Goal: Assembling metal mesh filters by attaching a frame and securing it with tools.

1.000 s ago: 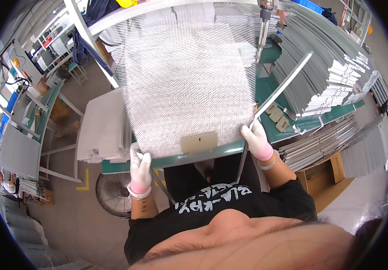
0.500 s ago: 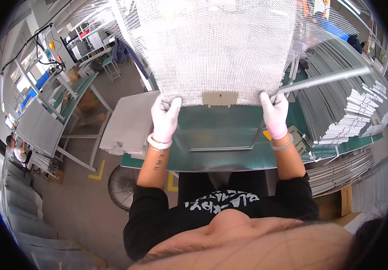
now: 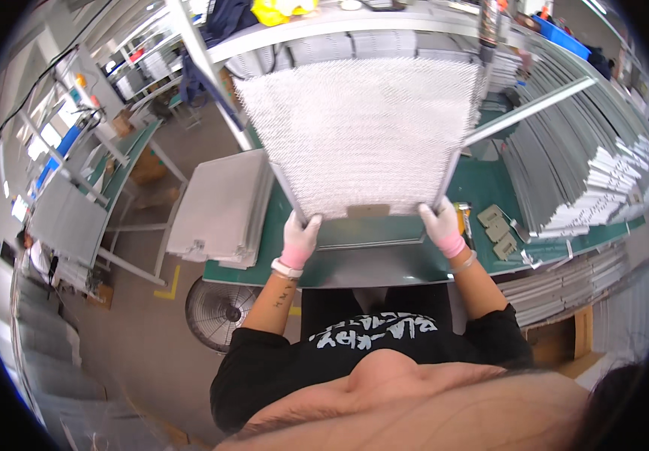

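A silvery expanded-metal mesh sheet (image 3: 362, 135) slopes down toward me over the green worktable (image 3: 324, 279). My gloved left hand (image 3: 300, 239) is closed on its near left corner, thumb on top. At the near right corner, my gloved right hand (image 3: 443, 229) pinches the sheet the same way. Between the hands, a small beige plate (image 3: 369, 211) sits at the middle of the sheet's near edge. Under the mesh lies a thin grey metal frame (image 3: 373, 245), mostly hidden, with its near rail showing.
A stack of light grey panels (image 3: 219, 199) stands at the left. Many narrow-edged panels (image 3: 565, 165) lean at the right, beside beige plastic parts (image 3: 499, 231) and a yellow-and-black tool (image 3: 464, 218). A shelf (image 3: 339, 28) spans the back; a round fan (image 3: 223, 312) stands on the floor.
The mesh has come down from a raised position, uncovering the shelf behind it. Both hands moved nearer to me and slightly inward, still holding its corners.
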{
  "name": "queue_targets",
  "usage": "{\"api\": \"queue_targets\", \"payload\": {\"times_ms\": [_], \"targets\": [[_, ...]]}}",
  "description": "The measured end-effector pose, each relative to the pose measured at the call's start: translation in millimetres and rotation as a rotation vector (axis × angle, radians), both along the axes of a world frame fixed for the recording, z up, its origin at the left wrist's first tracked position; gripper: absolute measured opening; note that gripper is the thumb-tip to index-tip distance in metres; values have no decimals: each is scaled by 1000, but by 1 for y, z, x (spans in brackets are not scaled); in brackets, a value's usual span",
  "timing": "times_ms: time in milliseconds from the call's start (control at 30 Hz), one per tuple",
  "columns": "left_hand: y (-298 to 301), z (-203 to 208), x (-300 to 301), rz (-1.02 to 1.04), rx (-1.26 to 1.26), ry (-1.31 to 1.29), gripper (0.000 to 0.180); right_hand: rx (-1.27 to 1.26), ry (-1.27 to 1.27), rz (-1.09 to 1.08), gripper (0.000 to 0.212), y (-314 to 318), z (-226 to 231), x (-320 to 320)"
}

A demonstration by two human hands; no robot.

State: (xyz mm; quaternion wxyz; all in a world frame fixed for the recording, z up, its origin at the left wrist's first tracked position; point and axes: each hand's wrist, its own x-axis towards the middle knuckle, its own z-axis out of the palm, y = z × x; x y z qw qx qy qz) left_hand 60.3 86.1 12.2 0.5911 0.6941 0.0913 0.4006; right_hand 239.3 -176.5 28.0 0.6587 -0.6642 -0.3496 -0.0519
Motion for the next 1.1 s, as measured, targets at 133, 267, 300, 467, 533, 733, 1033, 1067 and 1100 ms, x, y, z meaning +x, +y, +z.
{"api": "queue_targets", "payload": {"times_ms": [133,267,300,467,533,733,1033,1067,1100], "targets": [[33,41,-15,-306,89,169,35,139,1,229,33,-12,58,-1],[21,133,1,-100,88,-115,22,226,73,20,15,7,122,4],[25,141,3,-44,147,-35,18,211,90,14,15,12,121,7],[14,123,21,13,53,-230,6,166,-84,-337,36,21,117,-2],[27,109,17,76,65,-209,10,195,73,-172,36,18,120,0],[-2,100,1,79,-23,-245,17,170,49,-139,34,8,89,0],[3,84,-10,-6,-70,-255,31,289,117,-26,24,10,91,-6],[2,85,-9,-9,-69,-258,31,257,98,-13,23,7,85,-2],[0,86,-8,20,-68,-258,32,223,79,0,21,5,82,1]]}}
